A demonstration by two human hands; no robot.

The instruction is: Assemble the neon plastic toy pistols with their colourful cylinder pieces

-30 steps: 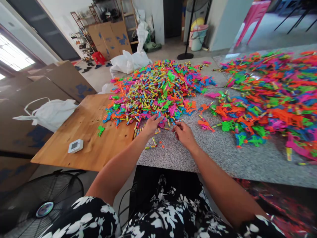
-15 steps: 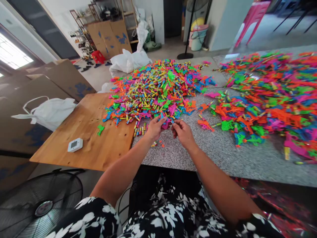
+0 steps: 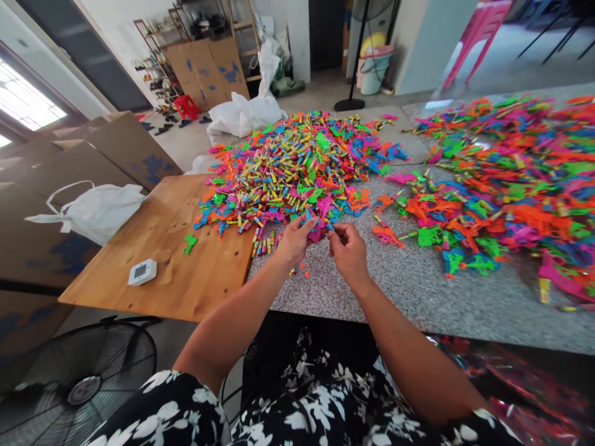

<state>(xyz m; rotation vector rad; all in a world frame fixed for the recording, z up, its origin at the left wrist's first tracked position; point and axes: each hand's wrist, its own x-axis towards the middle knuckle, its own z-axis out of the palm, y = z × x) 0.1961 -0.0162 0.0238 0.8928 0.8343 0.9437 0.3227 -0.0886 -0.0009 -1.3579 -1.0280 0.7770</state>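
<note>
No legible text, brands, numbers or signs on anything in view.

Reading the clock from between my hands, little room is left there: the pink piece [image 3: 317,231] at my left hand [image 3: 296,241] and the small blue piece [image 3: 330,227] at my right hand [image 3: 348,248] nearly fill the gap. The near heap [image 3: 283,170] blocks me from eleven to one. Towards two, a narrow lane of stone tabletop [image 3: 404,288] runs between it and the far heap [image 3: 502,192]; a loose orange piece [image 3: 389,235] sits at three. Bare stone opens wide at four, beyond my right forearm. Orange bits [image 3: 305,273] lie at seven. At nine, short tubes [image 3: 264,243] stand before open wooden board [image 3: 218,266], then a green piece [image 3: 189,243] and a white device [image 3: 142,272].
</note>
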